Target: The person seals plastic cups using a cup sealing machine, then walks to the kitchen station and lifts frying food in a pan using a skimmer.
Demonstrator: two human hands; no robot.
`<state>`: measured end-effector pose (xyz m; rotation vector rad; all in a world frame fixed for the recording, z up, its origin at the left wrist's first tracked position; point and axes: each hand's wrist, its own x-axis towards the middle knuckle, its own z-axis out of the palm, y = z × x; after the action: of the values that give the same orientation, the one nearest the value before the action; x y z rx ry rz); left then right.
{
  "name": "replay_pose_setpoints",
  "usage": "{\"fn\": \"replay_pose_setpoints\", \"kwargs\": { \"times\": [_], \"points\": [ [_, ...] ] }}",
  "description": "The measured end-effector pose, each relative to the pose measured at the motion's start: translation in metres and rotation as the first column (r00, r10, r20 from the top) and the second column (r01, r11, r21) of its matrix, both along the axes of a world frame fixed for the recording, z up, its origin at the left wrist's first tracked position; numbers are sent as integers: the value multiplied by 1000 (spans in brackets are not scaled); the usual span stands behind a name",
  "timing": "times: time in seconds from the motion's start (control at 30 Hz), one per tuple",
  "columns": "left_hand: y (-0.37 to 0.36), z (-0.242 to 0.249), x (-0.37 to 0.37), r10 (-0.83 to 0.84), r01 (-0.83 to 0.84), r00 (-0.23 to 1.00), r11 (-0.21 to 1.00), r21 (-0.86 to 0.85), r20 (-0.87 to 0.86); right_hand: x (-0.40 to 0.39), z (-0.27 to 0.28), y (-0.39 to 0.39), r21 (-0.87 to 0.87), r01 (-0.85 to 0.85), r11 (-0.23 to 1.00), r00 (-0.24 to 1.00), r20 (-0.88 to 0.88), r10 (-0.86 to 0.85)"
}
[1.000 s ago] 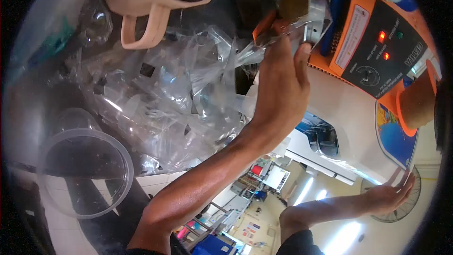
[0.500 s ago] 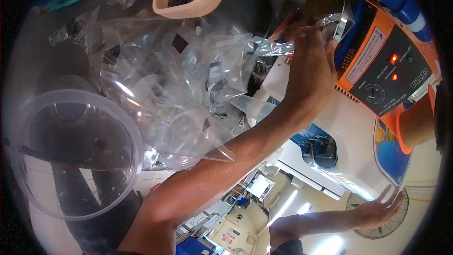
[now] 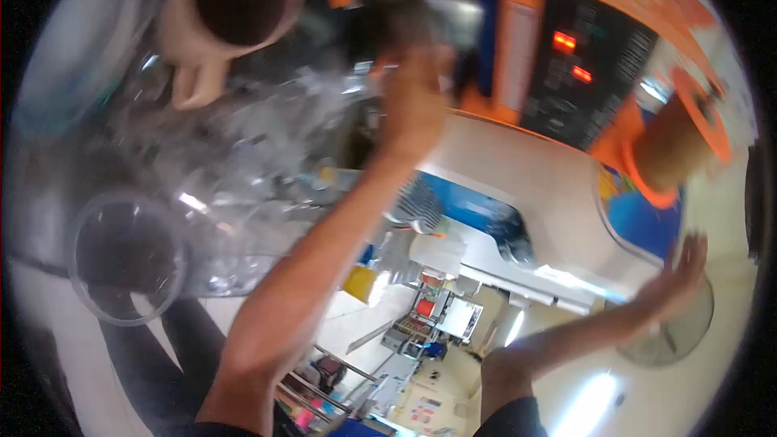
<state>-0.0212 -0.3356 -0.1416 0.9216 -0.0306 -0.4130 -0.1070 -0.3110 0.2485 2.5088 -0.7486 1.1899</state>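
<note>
My left hand [image 3: 417, 101] reaches up at the front of an orange machine [image 3: 511, 57]; motion smears its fingers, and I cannot tell what they hold. A dark blurred shape [image 3: 401, 12] lies just beyond them. Crumpled clear plastic [image 3: 235, 137] is heaped to the left of that forearm. My right hand [image 3: 680, 279] is raised with its fingers stretched out and apart, next to the machine's white body [image 3: 502, 142]. Above it in the view sits a brown roll [image 3: 673, 146] between orange flanges.
A beige mug-like vessel [image 3: 178, 24] with a loop handle is at the upper left. A round clear plastic container [image 3: 78, 267] stands at the lower left. The black control panel [image 3: 554, 105] shows two red lights. A round fan [image 3: 688, 336] is beyond my right hand.
The view has swung, so the machine and my left hand sit further left. A shiny metal piece by my left hand no longer shows. My right hand appears higher, beside the roll.
</note>
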Motion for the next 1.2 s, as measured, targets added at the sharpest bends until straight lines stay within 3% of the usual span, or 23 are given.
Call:
{"fn": "replay_pose_setpoints", "kwargs": {
  "times": [0.03,0.07,0.13,0.2,0.23,0.3,0.37,0.4,0.43,0.5,0.53,0.57,0.6,0.63,0.67,0.7,0.83,0.9,1.03,1.1,1.2],
  "points": [
    [0,-2,4,-28,28,999,1000,-7,-30,12,16,-8,46,49,998,997,55,-51],
    [6,1,9,-123,109,979,990,-93,-165,21,34,-21,62,87,994,993,70,-92],
    [16,11,9,-156,68,954,944,-322,-256,35,73,-61,143,135,980,965,206,-163],
    [17,7,12,-159,123,972,972,-201,-174,43,111,-119,270,125,955,950,245,-193],
    [19,13,13,-167,135,977,966,-219,-134,59,113,-130,378,105,920,947,243,-208],
    [25,22,15,-136,96,973,973,-209,-186,74,115,-162,520,113,847,976,99,-192],
    [20,18,14,-146,112,973,975,-190,-176,96,103,-184,611,266,746,944,-7,-330],
    [19,13,14,-160,130,966,979,-157,-201,100,105,-214,617,246,747,948,9,-319],
    [20,12,15,-147,120,972,981,-154,-185,101,110,-247,338,493,802,869,-240,-433],
    [20,13,15,-178,132,962,967,-216,-208,110,108,-247,-7,620,785,711,-418,-565],
    [19,12,14,-177,119,960,958,-260,-215,115,97,-217,-415,589,693,577,-385,-721],
    [16,11,11,-173,96,951,953,-287,-257,123,79,-203,-751,441,491,458,-282,-843],
    [26,23,15,-189,101,940,950,-295,-286,113,108,-246,-794,297,530,382,-410,-828],
    [20,15,13,-137,89,959,976,-197,-247,110,127,-296,-803,137,579,282,-529,-800],
    [18,17,12,-125,10,931,948,-319,-343,111,130,-298,-783,138,607,207,-577,-790],
    [15,10,8,-49,-12,962,976,-219,-270,110,130,-289,-766,170,619,160,-599,-785],
    [22,13,13,-49,16,948,994,-105,-314,114,145,-274,-725,198,659,6,-672,-741],
    [22,14,11,110,-100,989,990,99,-102,118,153,-272,-711,200,675,-62,-696,-715],
    [11,2,2,114,-93,987,980,177,-112,132,169,-269,-689,200,697,-176,-725,-666],
    [9,1,2,80,-77,990,996,37,-117,139,176,-266,-680,202,704,-221,-732,-644],
    [10,2,2,36,-39,990,999,-19,-137,142,189,-261,-665,221,714,-267,-745,-611]
  ]
}}
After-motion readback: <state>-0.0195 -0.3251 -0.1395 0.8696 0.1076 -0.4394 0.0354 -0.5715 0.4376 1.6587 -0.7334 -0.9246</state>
